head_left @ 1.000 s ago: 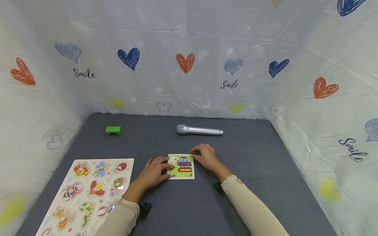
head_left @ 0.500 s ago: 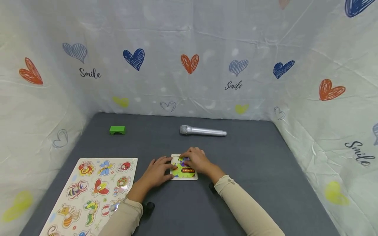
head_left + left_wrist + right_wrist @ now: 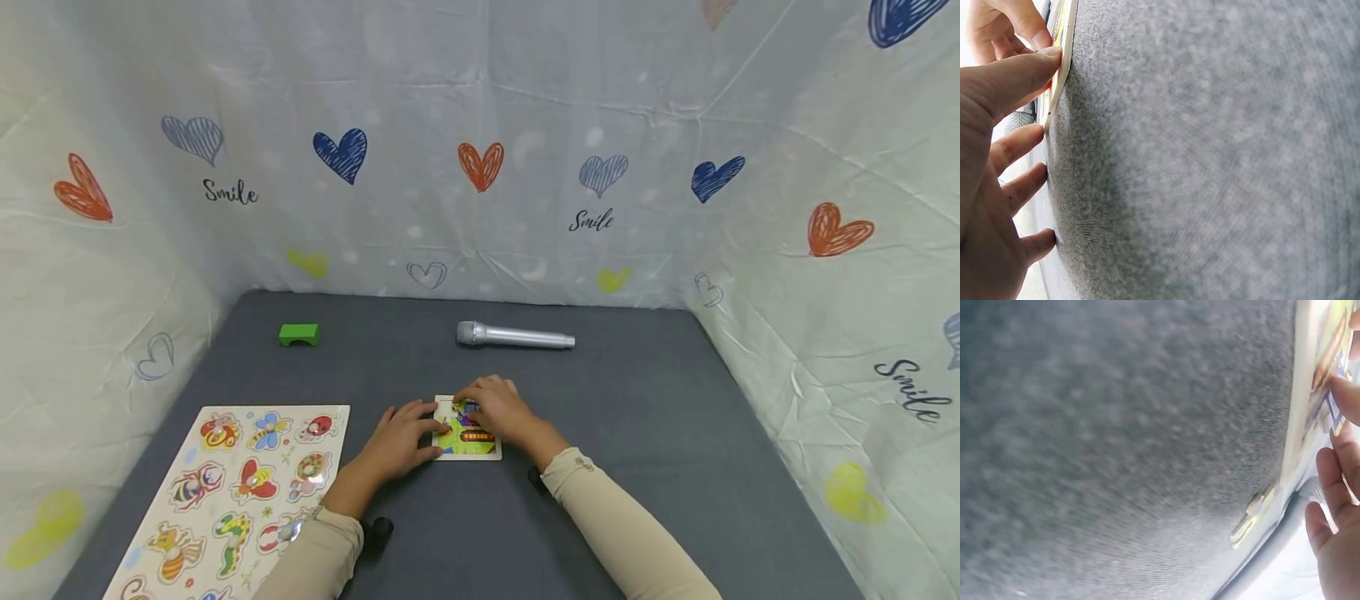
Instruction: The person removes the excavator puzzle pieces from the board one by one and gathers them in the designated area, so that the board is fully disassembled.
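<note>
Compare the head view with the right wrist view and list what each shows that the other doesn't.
Only the head view: the green block, the insect board, the printed hearts and the beige sleeves.

Only the right wrist view: a flat, yellow-edged thing lying near the small puzzle board, and a clear look at the right hand pinching a puzzle piece.

Both: the right hand, the small puzzle board, the grey cloth and, it seems, the microphone, only a blurred part in the wrist view.

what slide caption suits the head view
Left hand and right hand at a square, pale-bordered picture puzzle, silver microphone beyond.
</note>
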The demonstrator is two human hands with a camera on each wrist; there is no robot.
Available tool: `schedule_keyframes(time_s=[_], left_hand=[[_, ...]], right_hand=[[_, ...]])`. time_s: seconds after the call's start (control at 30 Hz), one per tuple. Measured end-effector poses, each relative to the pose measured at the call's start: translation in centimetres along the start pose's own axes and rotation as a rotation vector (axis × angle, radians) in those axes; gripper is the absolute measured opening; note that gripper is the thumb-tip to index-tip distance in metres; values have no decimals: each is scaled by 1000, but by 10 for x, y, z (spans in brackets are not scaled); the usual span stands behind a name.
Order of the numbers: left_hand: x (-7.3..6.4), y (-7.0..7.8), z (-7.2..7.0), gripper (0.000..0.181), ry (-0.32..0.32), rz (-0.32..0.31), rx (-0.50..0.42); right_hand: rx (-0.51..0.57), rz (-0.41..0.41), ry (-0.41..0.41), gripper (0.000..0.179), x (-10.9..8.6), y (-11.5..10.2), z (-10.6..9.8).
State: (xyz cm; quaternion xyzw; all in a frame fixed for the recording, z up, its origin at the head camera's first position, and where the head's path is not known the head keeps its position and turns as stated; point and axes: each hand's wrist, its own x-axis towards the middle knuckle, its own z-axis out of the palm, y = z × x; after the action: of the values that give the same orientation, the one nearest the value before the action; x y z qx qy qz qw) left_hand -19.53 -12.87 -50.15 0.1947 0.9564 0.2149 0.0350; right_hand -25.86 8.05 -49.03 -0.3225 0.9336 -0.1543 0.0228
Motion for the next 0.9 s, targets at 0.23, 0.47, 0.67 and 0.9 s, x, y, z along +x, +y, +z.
schedule_keyframes(time_s=[0.23, 0.47, 0.67, 0.9], left_hand=[[1, 0, 2, 33, -11, 1, 1], [2, 2, 2, 35, -21, 8, -4], [3, 2, 4, 35, -14, 5, -5], [-1, 2, -1, 35, -9, -13, -3]], right_hand=[[130, 44, 85, 28, -5, 5, 0], [104, 26, 107, 28, -7, 4, 1], [155, 11, 143, 18, -10, 5, 4], [423, 160, 317, 14, -21, 38, -13]])
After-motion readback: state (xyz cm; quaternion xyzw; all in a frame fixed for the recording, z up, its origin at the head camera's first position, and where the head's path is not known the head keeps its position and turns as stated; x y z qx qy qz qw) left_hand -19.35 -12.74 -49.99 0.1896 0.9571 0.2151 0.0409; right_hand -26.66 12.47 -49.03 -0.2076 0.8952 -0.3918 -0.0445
